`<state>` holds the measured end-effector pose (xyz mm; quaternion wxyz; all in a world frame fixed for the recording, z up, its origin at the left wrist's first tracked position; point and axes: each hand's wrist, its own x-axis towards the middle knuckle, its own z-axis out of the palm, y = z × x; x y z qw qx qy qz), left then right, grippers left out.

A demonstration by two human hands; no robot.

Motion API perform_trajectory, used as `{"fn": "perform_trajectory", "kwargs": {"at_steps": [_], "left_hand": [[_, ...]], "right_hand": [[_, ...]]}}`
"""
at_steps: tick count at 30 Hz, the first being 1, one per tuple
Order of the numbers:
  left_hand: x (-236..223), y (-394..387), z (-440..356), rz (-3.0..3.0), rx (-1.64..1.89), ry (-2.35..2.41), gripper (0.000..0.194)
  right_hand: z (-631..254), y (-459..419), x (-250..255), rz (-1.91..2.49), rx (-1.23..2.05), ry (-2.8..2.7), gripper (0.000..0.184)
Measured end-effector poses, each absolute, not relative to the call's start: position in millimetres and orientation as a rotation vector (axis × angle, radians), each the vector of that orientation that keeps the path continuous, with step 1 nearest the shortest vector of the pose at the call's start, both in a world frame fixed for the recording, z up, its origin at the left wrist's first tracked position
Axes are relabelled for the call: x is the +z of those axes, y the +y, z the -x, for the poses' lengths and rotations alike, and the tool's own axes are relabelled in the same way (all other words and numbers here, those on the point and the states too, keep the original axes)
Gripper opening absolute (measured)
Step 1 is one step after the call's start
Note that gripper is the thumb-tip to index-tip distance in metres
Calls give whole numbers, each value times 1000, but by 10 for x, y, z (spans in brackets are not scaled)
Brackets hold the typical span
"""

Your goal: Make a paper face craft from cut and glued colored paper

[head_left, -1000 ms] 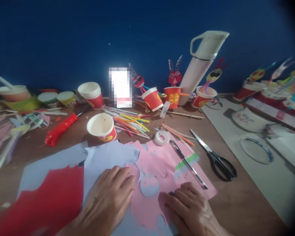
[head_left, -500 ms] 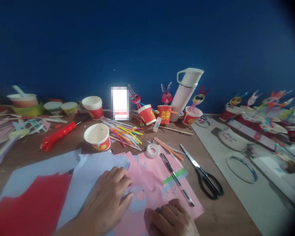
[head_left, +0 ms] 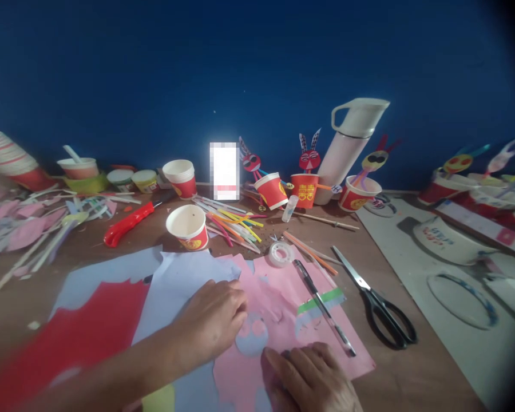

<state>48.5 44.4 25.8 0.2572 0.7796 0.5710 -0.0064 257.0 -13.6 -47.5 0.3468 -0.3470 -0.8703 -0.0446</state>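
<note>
My left hand (head_left: 217, 315) rests on the paper sheets with its fingers curled in, and whatever may be between them is hidden. Just to its right is a round pale blue shape (head_left: 252, 342) with two pink discs near its top, amid the cut pink paper (head_left: 278, 320). My right hand (head_left: 311, 375) lies at the lower edge of that paper, fingers bent and close together; their tips are hidden. A black pen (head_left: 326, 309) lies slanted above the right hand. Scissors with black handles (head_left: 377, 303) lie further right, apart from both hands.
Behind the paper are a paper cup (head_left: 187, 229), coloured sticks (head_left: 232, 223) and a tape roll (head_left: 280, 253). Cup figures (head_left: 304, 189) and a leaning thermos (head_left: 347, 149) stand near the blue wall. A red-handled tool (head_left: 129, 223) and a red sheet (head_left: 90, 326) lie left.
My left hand has turned, and its fingers, spread apart before, are drawn in. My right hand stays on the pink paper. The whole view has shifted left, so things appear further right.
</note>
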Motion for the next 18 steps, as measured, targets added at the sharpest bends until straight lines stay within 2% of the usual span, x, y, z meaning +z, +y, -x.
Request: {"fn": "perform_trajectory", "kwargs": {"at_steps": [9, 18], "left_hand": [[416, 405, -530, -1918, -60, 1544, 7], [345, 400, -584, -1981, -33, 1632, 6]], "right_hand": [[-2547, -183, -432, 964, 27, -2229, 38], [-2535, -178, -469, 951, 75, -2187, 38]]}}
